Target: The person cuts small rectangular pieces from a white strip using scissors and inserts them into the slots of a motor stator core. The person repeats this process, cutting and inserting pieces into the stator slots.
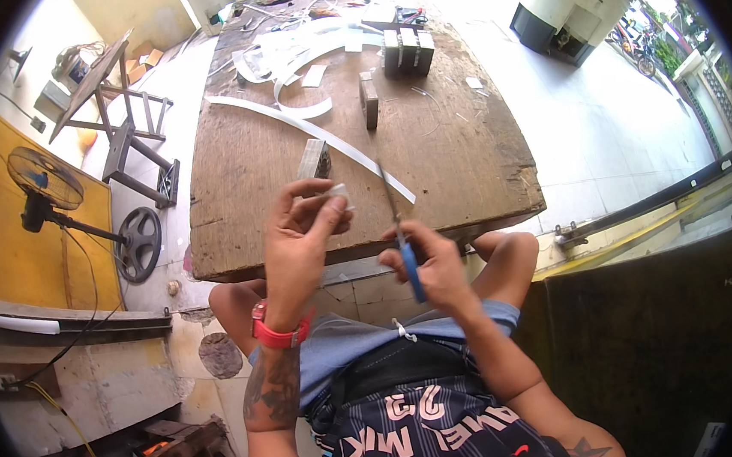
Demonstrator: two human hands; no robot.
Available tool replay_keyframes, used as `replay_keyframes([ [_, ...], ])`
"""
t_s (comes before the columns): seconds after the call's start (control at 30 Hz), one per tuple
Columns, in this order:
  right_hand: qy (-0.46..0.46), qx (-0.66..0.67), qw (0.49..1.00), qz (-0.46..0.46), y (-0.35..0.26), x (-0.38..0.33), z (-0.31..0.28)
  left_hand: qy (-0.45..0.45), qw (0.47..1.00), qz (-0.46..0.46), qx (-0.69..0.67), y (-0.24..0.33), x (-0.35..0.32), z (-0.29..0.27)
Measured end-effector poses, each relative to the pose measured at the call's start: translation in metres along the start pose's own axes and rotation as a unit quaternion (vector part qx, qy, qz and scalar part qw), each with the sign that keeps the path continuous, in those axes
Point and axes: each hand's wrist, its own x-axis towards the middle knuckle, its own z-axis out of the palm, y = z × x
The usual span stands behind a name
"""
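Note:
My left hand [300, 238] is closed in a pinch on a small white piece [339, 193], above the near part of the wooden table. In my right hand [434, 268] is a pair of blue-handled scissors [412, 269], its thin dark blades pointing away from me over the table. A long white strip [324, 136] lies across the tabletop, its near end just right of the blades. Beyond my left fingers rests a small pale-topped block [313, 158]. A narrow brown block [370, 102] stands farther off.
Dark blocks with pale bands [409, 51] stand together at the table's [464, 165] far right. White strips and scraps [305, 48] are heaped beyond the long strip. A pedestal fan [44, 181] and a wooden stand [106, 94] are on the left. The table's near edge is close to my knees.

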Motion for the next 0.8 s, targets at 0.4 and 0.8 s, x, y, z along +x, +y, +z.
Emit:
replay_keyframes([
  [0.4,0.259,-0.56,0.773,-0.146,-0.03,0.044,-0.123,0.001,0.997,-0.067,0.037,-0.016,-0.022,-0.002],
  [0.8,0.107,-0.141,0.94,-0.293,-0.025,0.025,0.001,0.087,0.974,0.026,0.207,-0.027,-0.014,-0.022],
])
